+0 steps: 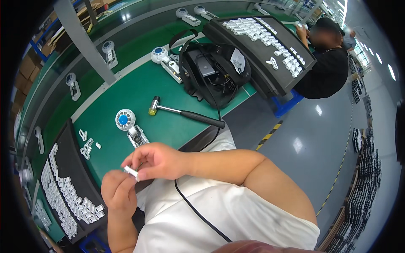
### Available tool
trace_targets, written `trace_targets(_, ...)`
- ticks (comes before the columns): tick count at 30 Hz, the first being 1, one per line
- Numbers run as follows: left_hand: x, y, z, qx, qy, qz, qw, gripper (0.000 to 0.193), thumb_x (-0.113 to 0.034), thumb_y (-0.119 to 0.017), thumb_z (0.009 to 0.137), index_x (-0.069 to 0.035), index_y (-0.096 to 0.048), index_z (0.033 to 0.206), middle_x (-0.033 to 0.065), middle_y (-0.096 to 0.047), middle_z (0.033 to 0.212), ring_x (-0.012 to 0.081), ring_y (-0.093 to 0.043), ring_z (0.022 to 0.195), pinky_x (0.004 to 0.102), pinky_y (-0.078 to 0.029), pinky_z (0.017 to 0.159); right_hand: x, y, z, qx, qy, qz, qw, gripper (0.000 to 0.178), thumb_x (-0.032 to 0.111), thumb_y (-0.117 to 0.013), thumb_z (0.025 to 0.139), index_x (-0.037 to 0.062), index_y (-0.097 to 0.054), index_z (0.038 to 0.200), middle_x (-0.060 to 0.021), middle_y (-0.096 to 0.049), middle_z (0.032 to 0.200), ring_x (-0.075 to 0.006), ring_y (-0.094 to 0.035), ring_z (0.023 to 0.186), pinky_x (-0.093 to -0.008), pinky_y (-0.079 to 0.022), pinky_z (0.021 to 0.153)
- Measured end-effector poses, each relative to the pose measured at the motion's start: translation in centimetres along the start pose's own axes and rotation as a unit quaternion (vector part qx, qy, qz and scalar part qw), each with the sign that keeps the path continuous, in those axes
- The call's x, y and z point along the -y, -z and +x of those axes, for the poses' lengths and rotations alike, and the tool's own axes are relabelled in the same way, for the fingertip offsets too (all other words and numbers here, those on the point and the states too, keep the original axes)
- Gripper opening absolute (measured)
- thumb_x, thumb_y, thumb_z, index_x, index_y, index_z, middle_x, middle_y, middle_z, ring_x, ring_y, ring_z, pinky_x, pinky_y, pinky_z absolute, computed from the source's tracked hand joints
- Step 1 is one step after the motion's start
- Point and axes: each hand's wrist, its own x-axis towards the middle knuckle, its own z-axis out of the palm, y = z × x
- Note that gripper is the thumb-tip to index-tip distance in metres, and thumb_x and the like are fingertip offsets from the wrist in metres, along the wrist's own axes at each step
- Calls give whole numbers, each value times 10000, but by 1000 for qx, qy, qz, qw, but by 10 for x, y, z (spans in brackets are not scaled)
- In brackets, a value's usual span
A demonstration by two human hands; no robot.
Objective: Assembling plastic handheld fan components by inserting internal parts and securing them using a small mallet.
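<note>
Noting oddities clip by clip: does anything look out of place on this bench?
Yes: an open black backpack sits on the green bench near the hammer and a white round-headed unit, looking like personal gear among work items. The hammer's handle also reaches about the bench's edge. I see no spill.

Ceiling lights (391,72) shine above a glossy grey floor (320,130).

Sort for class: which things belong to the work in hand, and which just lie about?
Likely belonging:
- white part in left hand and right hand
- loose white pieces
- tray at left

Apparently lying about:
- black bag
- hammer (unheld; possibly a tool)
</note>
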Motion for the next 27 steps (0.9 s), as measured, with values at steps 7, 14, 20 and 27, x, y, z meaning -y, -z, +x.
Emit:
trace_targets(7, 11, -31, -6, -12, 51, 5, 999, 349, -55, -837, 819, -22, -720, 1146, 180, -712, 1238, 400, -686, 1129, 511, -553, 976, 20, 22, -16, -46, 23, 52, 997, 307, 18, -807, 960, 30, -644, 1219, -182, -622, 1495, -232, -675, 1251, -420, -567, 1091)
trace_targets(14, 31, -66, -23, 110, 279, -9, 954, 808, -291, -920, 822, -57, -552, 1502, 202, -557, 1575, 449, -448, 1530, 551, -405, 1218, 55, 62, -27, -79, -5, -639, 765, 359, 58, -871, 830, 25, -671, 1125, -191, -706, 1404, -333, -710, 1190, -407, -568, 1039)
trace_targets(20, 38, -63, -23, 102, 280, -6, 955, 830, -365, -929, 811, -79, -562, 1499, 140, -573, 1579, 423, -447, 1537, 551, -406, 1217, 46, 65, -19, -16, -1, -709, 705, 408, 88, -889, 807, 42, -691, 1161, -174, -696, 1424, -410, -657, 1238, -470, -537, 1061)
trace_targets(27, 45, -72, -21, 87, 271, 1, 959, 819, -396, -935, 790, -88, -592, 1467, 127, -579, 1570, 411, -462, 1520, 557, -413, 1197, 51, 70, -16, -19, -24, -700, 714, 373, 74, -885, 809, 45, -706, 1136, -161, -697, 1426, -407, -654, 1250, -474, -531, 1068)
